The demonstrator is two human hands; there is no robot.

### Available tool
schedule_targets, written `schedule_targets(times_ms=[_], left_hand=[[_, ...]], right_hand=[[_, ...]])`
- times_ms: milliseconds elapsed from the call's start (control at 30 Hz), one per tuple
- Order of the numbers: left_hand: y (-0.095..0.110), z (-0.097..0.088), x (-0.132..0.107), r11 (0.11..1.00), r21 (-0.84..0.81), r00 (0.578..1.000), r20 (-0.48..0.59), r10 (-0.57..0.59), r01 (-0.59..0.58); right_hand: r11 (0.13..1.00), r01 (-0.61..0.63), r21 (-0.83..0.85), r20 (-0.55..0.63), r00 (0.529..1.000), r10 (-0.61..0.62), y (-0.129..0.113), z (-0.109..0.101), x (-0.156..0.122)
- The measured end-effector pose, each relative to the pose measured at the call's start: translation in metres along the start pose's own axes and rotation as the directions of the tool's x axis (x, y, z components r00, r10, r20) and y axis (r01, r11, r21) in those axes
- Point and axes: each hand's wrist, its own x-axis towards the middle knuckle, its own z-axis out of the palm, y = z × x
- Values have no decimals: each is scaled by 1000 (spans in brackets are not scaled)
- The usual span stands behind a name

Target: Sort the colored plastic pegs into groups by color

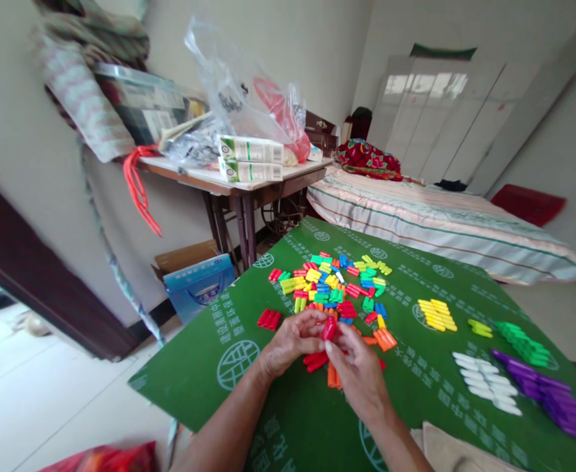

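Note:
Close together over the green board [194, 367], both hands hold one small red plastic piece [329, 328], shaped like short tubes or caps side by side. My left hand [290, 342] pinches it from the left between thumb and fingers. On the other side, my right hand [359, 368] grips it with the thumb low on its front. Red pieces [316, 361] and orange pieces [334, 376] lie just below the hands, partly covered by them. Behind the hands spreads a mixed pile of coloured pieces [334, 294]. A red group [269, 319] rests left of it.
Sorted yellow [436, 314], lime [479, 328], green [523, 343], white [485, 383] and purple pieces [548, 396] lie at the right. A cluttered table [312, 169] and a bed [416, 210] stand behind. Beside the board's left edge sits a blue box [199, 285].

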Motion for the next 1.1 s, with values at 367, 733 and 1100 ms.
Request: schedule_targets(times_ms=[367,733,1100], left_hand=[[3,1,-4,995,58,995,61,-85,81],[-8,-5,-2,984,117,980,136,-146,131],[1,-4,-2,981,162,984,120,-129,108]], right_hand=[[965,-115,235,-137,979,150,12,16,3],[964,-176,198,4,984,179,14,-4,-1],[904,-180,388,-32,977,209,13,0,-10]])
